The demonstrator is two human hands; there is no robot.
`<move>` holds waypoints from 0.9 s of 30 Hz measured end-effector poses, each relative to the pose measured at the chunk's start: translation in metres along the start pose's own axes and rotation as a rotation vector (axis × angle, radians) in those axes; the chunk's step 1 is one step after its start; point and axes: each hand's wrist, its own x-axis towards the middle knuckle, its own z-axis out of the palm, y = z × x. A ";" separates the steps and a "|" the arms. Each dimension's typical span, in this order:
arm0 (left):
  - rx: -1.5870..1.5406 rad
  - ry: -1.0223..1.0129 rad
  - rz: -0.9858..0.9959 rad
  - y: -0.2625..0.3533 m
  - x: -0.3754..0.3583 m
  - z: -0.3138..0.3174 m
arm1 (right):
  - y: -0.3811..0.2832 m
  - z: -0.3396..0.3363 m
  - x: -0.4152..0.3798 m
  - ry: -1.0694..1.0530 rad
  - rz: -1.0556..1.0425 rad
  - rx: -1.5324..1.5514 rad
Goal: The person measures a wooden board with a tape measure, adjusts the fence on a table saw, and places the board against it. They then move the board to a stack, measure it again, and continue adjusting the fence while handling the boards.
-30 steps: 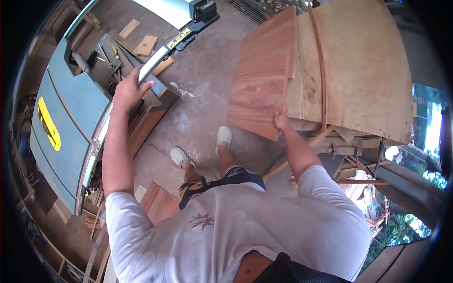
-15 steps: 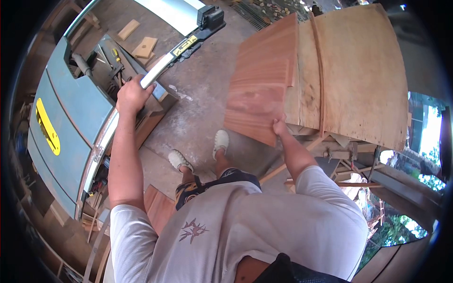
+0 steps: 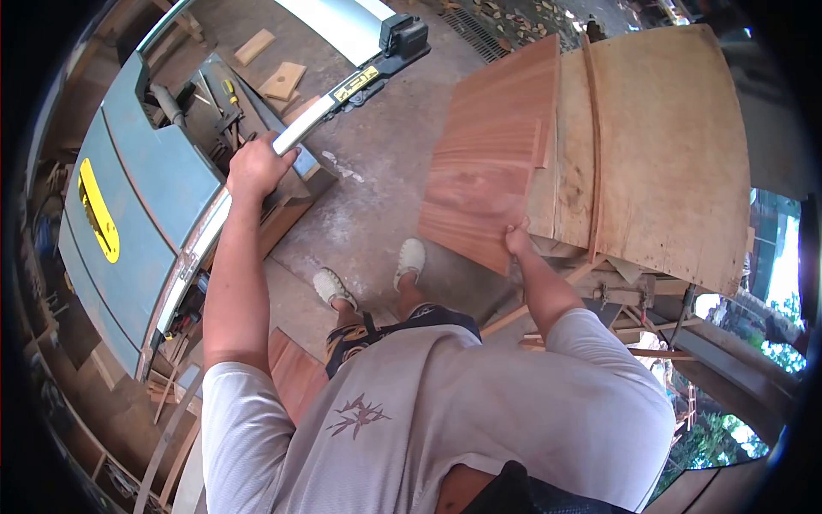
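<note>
- Currently, the left hand [image 3: 259, 168] has its grip closed over a pale metal rail [image 3: 306, 125], thumb on the side nearer the floor [image 3: 381, 141].
- The rail runs along the edge of the blue-grey tabletop [image 3: 141, 184], with a yellow label [image 3: 355, 84] farther along it and a black block [image 3: 404, 37] near its far end.
- A long yellow plate [image 3: 99, 211] sits in the tabletop.
- The right hand [image 3: 518, 237] has a narrow grip, pinching the near corner of a reddish board [image 3: 488, 163].
- That board is tilted, right beside a pale plywood sheet [image 3: 672, 154]; whether it rests on the sheet, I cannot tell.
- A thin wood strip [image 3: 592, 154] crosses the plywood near that board.
- A yellow-handled screwdriver [image 3: 229, 91] lies among tools beyond the left hand.
</note>
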 end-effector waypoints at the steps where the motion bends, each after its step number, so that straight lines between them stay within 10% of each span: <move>1: -0.001 0.000 -0.002 0.000 0.000 0.000 | 0.000 0.001 0.001 0.017 0.000 0.005; 27: 0.024 -0.014 -0.031 0.005 -0.003 -0.003 | -0.013 -0.011 -0.015 0.008 0.004 0.036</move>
